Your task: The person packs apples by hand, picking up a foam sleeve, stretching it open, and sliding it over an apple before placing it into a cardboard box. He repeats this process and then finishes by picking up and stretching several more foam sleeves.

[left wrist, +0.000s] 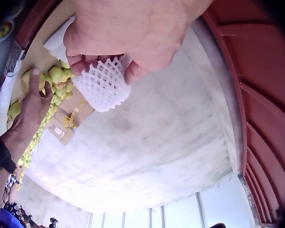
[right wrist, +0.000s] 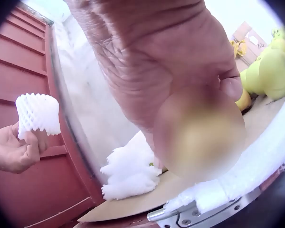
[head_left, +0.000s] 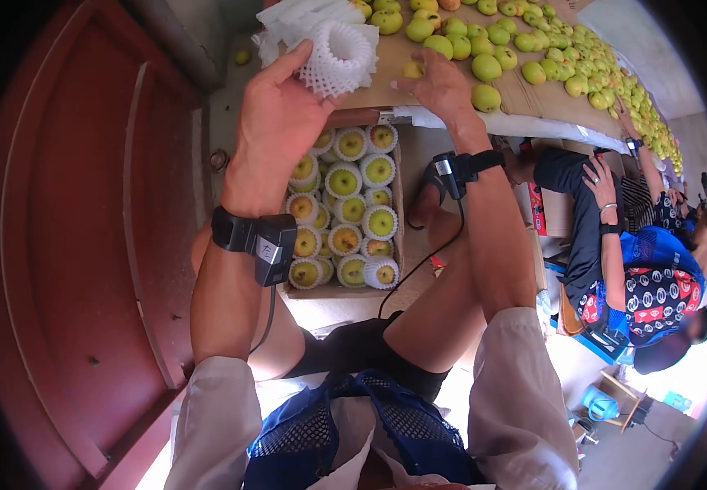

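My left hand [head_left: 276,118] holds up a white foam net sleeve [head_left: 333,73], thumb on one side and fingers on the other. The sleeve's open mouth faces up in the head view, and no fruit shows inside it. At the edge of the table, my right hand [head_left: 445,91] grips a yellowish apple [right wrist: 199,137], which is blurred in the right wrist view. A stack of foam sleeves [right wrist: 130,171] lies on the cardboard behind that hand. Below both hands, a box [head_left: 400,212] contains apples in foam sleeves, arranged in rows.
Many loose green apples [head_left: 486,67] cover the cardboard-topped table [head_left: 525,102], some close beside my right hand. A red door [head_left: 84,245] stands at the left. On the right, another person [head_left: 655,286] sits by the table. A blue jug [head_left: 598,403] stands farther down that side.
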Demonstrator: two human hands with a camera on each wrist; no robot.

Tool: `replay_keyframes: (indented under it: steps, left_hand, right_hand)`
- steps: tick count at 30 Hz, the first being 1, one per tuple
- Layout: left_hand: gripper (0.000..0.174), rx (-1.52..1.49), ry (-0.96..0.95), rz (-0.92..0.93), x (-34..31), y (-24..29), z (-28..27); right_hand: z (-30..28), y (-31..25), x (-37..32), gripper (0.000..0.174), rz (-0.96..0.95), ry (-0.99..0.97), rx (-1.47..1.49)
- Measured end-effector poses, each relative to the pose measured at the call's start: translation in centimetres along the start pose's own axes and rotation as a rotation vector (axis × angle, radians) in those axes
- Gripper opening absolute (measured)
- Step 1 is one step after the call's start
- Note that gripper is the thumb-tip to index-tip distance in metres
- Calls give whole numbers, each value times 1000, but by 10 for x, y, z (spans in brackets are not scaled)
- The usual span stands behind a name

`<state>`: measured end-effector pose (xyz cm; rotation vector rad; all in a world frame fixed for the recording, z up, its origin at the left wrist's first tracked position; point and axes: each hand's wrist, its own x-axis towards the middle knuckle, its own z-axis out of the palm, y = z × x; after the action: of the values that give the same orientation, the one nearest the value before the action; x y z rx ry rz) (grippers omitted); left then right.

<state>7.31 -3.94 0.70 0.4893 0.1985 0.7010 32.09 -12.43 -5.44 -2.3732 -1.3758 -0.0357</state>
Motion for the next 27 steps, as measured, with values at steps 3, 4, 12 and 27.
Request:
replay_keyframes:
  steps: [3, 4, 12, 27]
  left_hand:
    - [42, -4, 19, -5, -2, -1, -3]
    - [42, -6, 16, -5, -3, -1, -2]
    - [42, -15, -20, -4, -7, -5, -1]
    - [42, -5, -42, -10, -9, -8, -4]
  right_hand:
    - [6, 2, -8, 74, 18, -14, 61]
    - [6, 3, -11, 74, 8, -20, 80]
    - [-2, 14, -19, 81, 8, -100, 187]
    - [0, 27, -21, 97, 38, -53, 356]
